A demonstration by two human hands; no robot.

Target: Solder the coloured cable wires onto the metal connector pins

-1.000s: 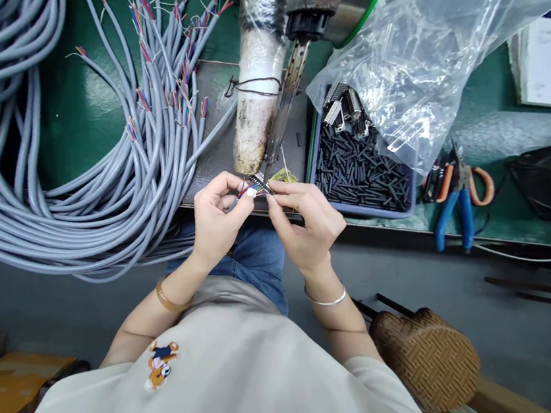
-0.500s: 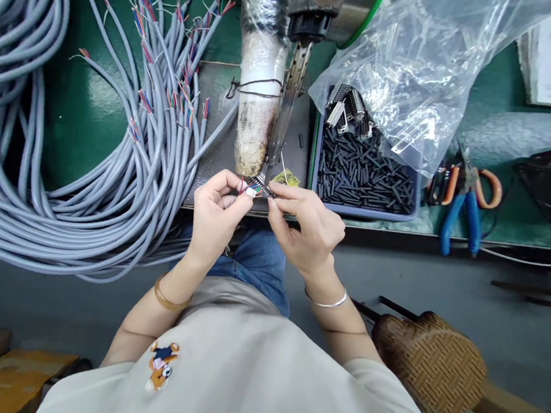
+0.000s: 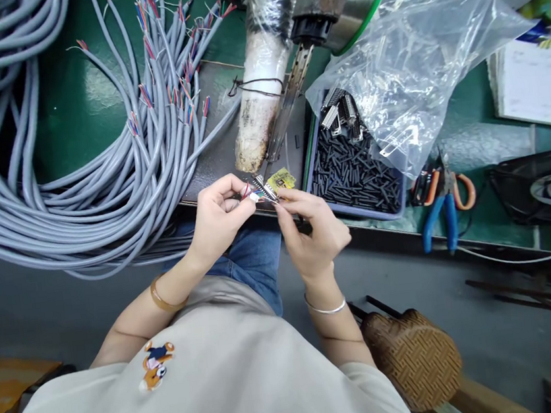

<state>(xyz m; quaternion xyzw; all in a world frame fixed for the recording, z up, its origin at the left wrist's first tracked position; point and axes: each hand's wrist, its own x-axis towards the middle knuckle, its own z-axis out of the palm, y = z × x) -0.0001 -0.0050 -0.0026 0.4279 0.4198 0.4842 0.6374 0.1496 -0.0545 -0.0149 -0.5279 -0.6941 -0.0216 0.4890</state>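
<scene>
My left hand (image 3: 219,216) is closed, thumb and forefinger pinching the stripped end of a grey cable, where a white piece (image 3: 254,197) and thin coloured wires show. These wires reach a small multi-pin connector (image 3: 264,186) just to the right. At the connector's lower right end, my right hand (image 3: 312,229) is closed in a fingertip pinch; the fingers partly hide what they grip. Directly above the connector, a soldering iron (image 3: 288,102) slants down, its tip close to the pins. Beside it is a white tube wrapped in clear film (image 3: 262,88).
A large bundle of grey cables (image 3: 79,189) covers the left. A blue bin (image 3: 396,214) holds black sleeves (image 3: 352,178) and more connectors (image 3: 344,112), partly under a clear plastic bag (image 3: 418,64). Pliers (image 3: 447,207) lie at the bench edge; a yellow label (image 3: 282,179) is near my hands.
My right hand and the connector have shifted slightly down and right, away from the iron's tip. More of the yellow label shows. The view has turned a little rightward.
</scene>
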